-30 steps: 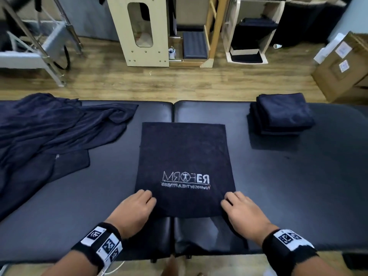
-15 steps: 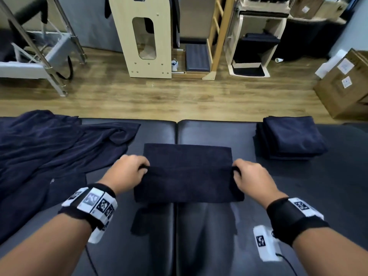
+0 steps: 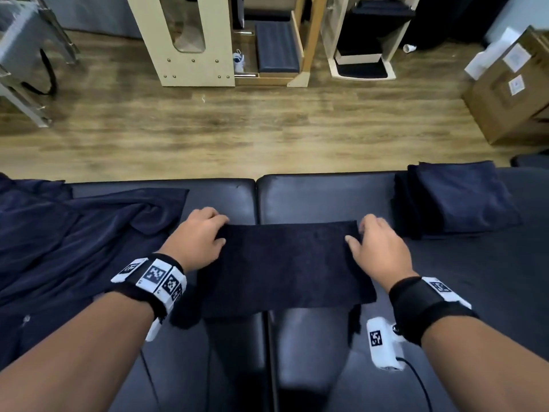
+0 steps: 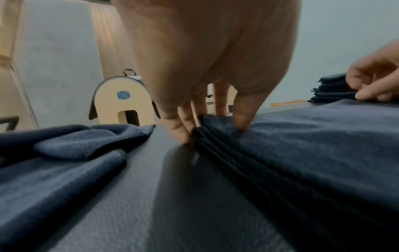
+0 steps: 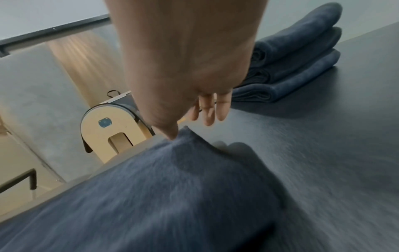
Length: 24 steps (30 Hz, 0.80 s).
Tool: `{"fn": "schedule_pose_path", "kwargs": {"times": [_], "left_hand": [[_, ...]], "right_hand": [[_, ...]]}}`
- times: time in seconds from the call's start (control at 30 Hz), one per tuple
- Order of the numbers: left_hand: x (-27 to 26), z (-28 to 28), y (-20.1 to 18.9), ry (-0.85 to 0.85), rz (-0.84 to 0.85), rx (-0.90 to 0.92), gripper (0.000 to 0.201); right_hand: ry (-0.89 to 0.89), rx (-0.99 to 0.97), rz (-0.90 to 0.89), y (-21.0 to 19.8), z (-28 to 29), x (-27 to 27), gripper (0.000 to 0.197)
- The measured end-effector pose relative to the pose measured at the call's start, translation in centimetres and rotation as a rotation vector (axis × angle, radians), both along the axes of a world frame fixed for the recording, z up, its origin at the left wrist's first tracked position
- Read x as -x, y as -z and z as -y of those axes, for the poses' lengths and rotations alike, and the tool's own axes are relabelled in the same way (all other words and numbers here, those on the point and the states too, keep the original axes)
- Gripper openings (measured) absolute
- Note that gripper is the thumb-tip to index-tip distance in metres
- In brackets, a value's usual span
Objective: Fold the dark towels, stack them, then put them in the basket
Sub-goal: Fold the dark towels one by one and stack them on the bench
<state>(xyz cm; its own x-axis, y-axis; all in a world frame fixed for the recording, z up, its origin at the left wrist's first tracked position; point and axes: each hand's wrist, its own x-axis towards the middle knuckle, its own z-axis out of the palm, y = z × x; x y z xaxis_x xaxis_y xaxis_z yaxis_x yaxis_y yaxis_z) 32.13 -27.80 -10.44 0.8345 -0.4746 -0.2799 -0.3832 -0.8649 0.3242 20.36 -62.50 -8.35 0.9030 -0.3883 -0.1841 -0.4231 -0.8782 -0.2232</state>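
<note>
A dark towel (image 3: 282, 263) (image 4: 313, 145) lies folded in half across the middle of the black padded table (image 3: 326, 197). My left hand (image 3: 218, 230) (image 4: 213, 126) pinches its far left corner, thumb on top and fingers at the layered edge. At the far right corner is my right hand (image 3: 356, 233) (image 5: 190, 126). Only its thumb touches the cloth (image 5: 172, 187), and its fingers are straight and free. A stack of folded dark towels (image 3: 457, 197) (image 5: 291, 68) sits to the right. I see no basket.
A heap of unfolded dark towels (image 3: 59, 233) (image 4: 54, 162) covers the table's left end. Beyond the far edge are wooden floor, a cream wooden frame (image 3: 184, 40) and cardboard boxes (image 3: 511, 93).
Both hands carried the towel's near edge away from me and laid it on the far edge, which halved the towel and hid its white logo. The right fingers have let go.
</note>
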Motion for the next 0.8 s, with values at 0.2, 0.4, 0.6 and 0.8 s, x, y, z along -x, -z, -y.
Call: {"fn": "schedule_pose_path", "kwargs": {"times": [0.2, 0.4, 0.6, 0.8], "left_hand": [[0.2, -0.7, 0.1, -0.085, -0.034, -0.041, 0.014], [6.2, -2.9, -1.3, -0.125, -0.097, -0.120, 0.032], [17.1, -2.3, -1.3, -0.157, -0.143, 0.023, 0.038], [28.1, 2.0, -1.4, -0.099, -0.177, 0.089, 0.042]], "right_hand": [[0.122, -0.102, -0.260, -0.5, -1.5, 2.2, 0.024], [-0.010, -0.064, -0.095, 0.0, -1.9, 2.4, 0.017], [-0.227, 0.019, 0.101, 0.5, -5.0, 5.3, 0.016], [-0.595, 0.028, 0.122, 1.6, -6.9, 14.3, 0.017]]}}
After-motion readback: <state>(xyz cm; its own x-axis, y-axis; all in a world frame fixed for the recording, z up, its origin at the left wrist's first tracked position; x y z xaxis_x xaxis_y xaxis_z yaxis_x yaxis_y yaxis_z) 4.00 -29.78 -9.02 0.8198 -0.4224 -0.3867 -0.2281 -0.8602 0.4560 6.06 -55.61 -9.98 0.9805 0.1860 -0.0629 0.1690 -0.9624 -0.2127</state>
